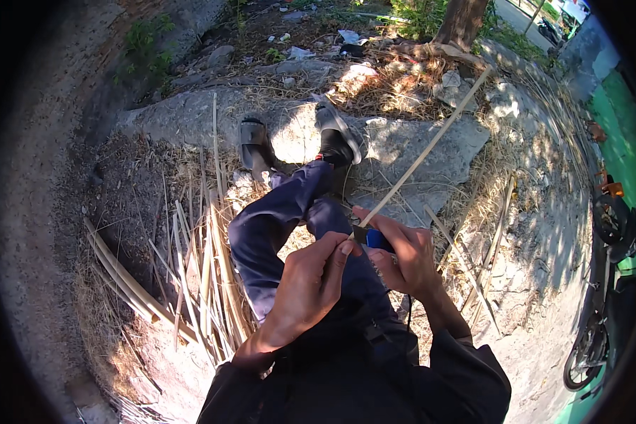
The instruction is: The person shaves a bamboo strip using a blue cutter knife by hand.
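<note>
A long, thin pale strip of split bamboo or cane (431, 146) slants from my hands up toward the far right. My left hand (305, 284) is closed, pinching the strip's near end between thumb and fingertips. Wrapped round a blue-handled knife (378, 240) is my right hand (411, 263), close beside the left. The knife's short dark blade lies against the strip just beyond my left fingertips. Fingers partly cover the handle, so its full shape is hidden. Both hands are above my lap, over dark blue trousers (261, 237).
Several pale strips (208, 275) lie in a loose pile to my left, beside thicker curved pieces (124, 275). More strips (491, 247) lie to my right. Stone slabs (420, 152) and dry grass are ahead, under a tree trunk (463, 25). A motorcycle (590, 346) stands far right.
</note>
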### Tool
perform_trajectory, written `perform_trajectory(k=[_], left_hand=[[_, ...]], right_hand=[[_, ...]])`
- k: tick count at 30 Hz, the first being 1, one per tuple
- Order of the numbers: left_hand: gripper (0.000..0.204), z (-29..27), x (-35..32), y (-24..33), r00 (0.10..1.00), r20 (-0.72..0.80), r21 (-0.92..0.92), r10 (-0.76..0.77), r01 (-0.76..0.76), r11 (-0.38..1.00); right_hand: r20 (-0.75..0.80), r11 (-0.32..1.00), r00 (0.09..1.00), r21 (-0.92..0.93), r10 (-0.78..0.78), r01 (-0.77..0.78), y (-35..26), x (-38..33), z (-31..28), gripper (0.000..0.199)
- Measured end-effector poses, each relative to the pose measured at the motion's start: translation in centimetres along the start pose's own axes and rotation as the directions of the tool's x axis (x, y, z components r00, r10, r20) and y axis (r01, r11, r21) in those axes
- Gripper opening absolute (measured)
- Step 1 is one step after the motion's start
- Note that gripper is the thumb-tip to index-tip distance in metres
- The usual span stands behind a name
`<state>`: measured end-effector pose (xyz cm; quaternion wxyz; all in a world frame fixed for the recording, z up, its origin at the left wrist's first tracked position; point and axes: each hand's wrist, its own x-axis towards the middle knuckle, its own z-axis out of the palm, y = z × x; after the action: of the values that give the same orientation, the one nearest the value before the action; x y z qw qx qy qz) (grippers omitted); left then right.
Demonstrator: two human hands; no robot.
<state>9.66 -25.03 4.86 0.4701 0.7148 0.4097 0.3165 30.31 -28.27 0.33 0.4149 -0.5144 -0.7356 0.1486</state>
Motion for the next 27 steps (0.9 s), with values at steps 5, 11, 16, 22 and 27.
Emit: perform_trajectory(k=[5, 11, 16, 22, 27], left_hand=[[0.016, 0.1, -0.2, -0.3, 0.999, -0.039, 0.011, 0.021, -0.021, 1.0], [0.012, 0.1, -0.2, -1.3, 0.997, -0.053, -0.003, 0.062, -0.062, 0.998], [0.014, 0.1, -0.4, -1.8, 0.996, -0.079, -0.042, 0.045, -0.048, 0.998], [0.018, 0.2, -0.4, -2.3, 0.992, -0.099, -0.015, 0.081, -0.083, 0.996], [0.027, 0.3, -0.1, -2.4, 0.999, -0.05, -0.002, -0.008, 0.007, 1.0]], right_hand=[[-0.054, 0.998, 0.998, 0.044, 0.04, -0.037, 0.1, -0.6, 0.7, 0.04], [-0.079, 0.997, 0.995, -0.062, -0.052, 0.048, 0.5, -0.6, 1.1, 0.032], [-0.085, 0.993, 0.992, -0.089, -0.089, 0.081, 0.3, -0.3, 1.3, 0.03], [-0.127, 0.978, 0.982, -0.174, -0.141, 0.118, 0.2, 0.3, 1.1, 0.027], [-0.093, 0.975, 0.991, -0.211, -0.095, 0.073, 0.2, 0.3, 0.7, 0.024]])
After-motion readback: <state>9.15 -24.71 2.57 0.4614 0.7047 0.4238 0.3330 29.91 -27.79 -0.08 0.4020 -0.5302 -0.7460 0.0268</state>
